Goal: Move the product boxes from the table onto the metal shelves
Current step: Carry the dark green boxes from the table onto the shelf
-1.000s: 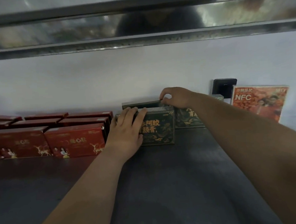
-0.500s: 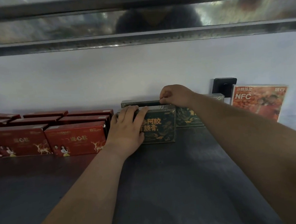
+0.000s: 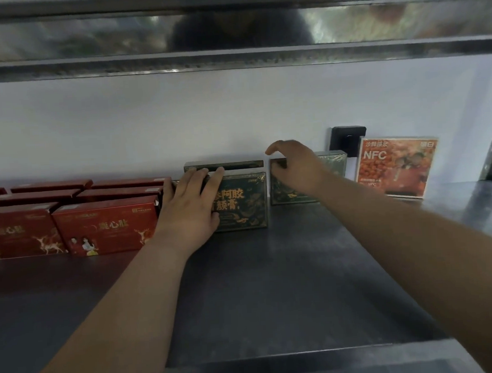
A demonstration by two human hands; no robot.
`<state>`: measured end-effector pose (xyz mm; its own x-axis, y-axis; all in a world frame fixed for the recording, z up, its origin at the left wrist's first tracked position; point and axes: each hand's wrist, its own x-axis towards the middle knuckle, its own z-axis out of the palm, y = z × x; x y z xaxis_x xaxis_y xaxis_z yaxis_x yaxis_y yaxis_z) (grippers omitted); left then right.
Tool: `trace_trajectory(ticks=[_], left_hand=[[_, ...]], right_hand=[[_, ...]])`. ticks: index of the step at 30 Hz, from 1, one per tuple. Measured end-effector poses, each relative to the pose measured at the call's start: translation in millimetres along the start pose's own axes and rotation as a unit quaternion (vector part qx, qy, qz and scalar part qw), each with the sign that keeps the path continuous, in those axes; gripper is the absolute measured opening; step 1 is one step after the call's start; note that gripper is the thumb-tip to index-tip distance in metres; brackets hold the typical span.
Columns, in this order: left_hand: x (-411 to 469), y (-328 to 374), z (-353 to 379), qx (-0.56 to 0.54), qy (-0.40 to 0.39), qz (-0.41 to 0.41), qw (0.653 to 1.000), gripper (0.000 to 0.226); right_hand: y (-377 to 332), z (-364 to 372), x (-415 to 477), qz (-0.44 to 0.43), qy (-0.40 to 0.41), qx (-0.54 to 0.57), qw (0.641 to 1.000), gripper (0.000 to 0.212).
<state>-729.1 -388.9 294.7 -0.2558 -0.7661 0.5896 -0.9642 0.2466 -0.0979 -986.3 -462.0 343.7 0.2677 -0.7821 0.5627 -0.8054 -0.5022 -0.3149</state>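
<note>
Your left hand (image 3: 191, 207) lies flat with its fingers straight and close together, palm against the front face of the dark green box (image 3: 244, 203) and fingertips reaching over its top edge. That box stands upright on the metal shelf (image 3: 274, 285), its face printed with gold characters and leaf-like ornament under a glossy wrap. Your right hand (image 3: 295, 169) is relaxed and loosely spread, thumb lifted, the other fingers drooping at the top left corner of the second green box (image 3: 331, 163); you cannot tell from here whether they touch it. That box stands further back and to the right, apart from the front one. Behind the front box, a third green box (image 3: 232, 166) shows only its top strip, close to the wall. Just to the left of your left hand, the red boxes (image 3: 106, 226) sit in tight rows, nearly touching the green box and hemming in that side. To the right, an orange pack marked NFC (image 3: 396, 168) leans against the wall, with a black wall socket (image 3: 348, 139) behind it. The upper shelf (image 3: 229, 28) runs low overhead.
</note>
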Motion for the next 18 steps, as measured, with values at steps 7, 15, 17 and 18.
trace_trajectory(ticks=[7, 15, 17, 18], left_hand=[[-9, 22, -36, -0.034, 0.085, 0.08, 0.993, 0.047], [-82, 92, -53, -0.133, -0.314, 0.153, 0.928, 0.059], [-94, 108, -57, -0.125, -0.326, 0.178, 0.92, 0.065], [-100, 116, -59, -0.115, -0.325, 0.194, 0.918, 0.067]], right_hand=[[-20, -15, -114, 0.059, -0.154, -0.071, 0.984, 0.051], [-49, -48, -240, 0.137, -0.197, -0.104, 0.965, 0.051], [-61, -52, -269, 0.152, -0.158, -0.134, 0.966, 0.062], [-66, -51, -285, 0.154, -0.14, -0.149, 0.967, 0.068]])
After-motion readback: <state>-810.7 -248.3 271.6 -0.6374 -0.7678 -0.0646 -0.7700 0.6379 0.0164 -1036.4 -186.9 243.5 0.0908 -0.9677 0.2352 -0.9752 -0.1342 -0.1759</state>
